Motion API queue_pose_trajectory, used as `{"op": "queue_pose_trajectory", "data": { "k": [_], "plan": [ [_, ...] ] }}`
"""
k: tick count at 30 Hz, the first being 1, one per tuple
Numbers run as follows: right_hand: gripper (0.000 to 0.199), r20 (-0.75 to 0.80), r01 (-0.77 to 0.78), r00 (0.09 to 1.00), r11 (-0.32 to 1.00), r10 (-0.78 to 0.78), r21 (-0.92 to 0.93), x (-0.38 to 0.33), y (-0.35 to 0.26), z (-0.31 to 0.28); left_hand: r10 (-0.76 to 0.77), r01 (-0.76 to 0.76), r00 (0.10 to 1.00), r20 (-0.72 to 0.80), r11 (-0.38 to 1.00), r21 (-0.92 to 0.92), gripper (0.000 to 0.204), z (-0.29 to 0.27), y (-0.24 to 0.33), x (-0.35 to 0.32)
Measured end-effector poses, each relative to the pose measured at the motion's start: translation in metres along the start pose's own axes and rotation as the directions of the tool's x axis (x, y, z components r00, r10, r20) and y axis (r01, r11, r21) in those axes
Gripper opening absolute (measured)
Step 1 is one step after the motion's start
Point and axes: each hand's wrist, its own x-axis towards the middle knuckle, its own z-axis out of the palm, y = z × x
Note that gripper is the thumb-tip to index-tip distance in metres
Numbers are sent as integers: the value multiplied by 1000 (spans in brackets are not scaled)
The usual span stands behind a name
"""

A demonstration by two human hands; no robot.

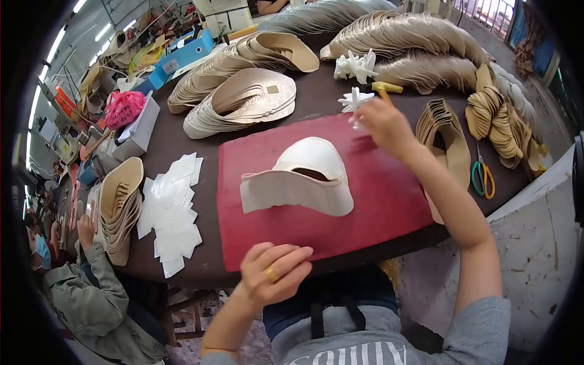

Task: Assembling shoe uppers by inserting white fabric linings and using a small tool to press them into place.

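Observation:
A cream shoe upper [295, 182] stands on a red mat [389, 207], its edge curving round an opening. My right hand [383, 125] is over the mat's far right part, beside a small pile of white strips [354, 99]. Its fingers are closed, with a whitish bit at the fingertips too small to name. Just off the mat's near edge is my left hand [277, 272], a yellow ring on one finger. Its fingers are curled together, and whatever they hold, if anything, is hidden. Neither hand touches the upper.
White sheets [173, 210] lie left of the mat. Stacked beige uppers [243, 100] stand behind, with more stacks [447, 137] at right. Scissors [482, 173] lie near the right edge, a yellow-headed tool [387, 87] behind my right hand. Another person [103, 298] sits at left.

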Motion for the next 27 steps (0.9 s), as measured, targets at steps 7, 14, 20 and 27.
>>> {"op": "queue_pose_trajectory", "data": {
  "k": [7,14,20,27],
  "plan": [
    [19,279,-510,746,248,604,824,1,2,-71,-366,430,901,231,815,-387,31,20,-38,141],
    [24,364,-518,694,79,621,852,5,-14,-61,-483,740,670,564,376,-558,30,112,-96,188],
    [31,339,-527,636,69,693,847,3,4,-23,-696,704,528,487,38,-709,22,123,-126,165],
    [40,96,-618,767,690,635,375,19,-11,-1,-713,696,552,432,109,-710,14,94,-125,160]
  ]
}}
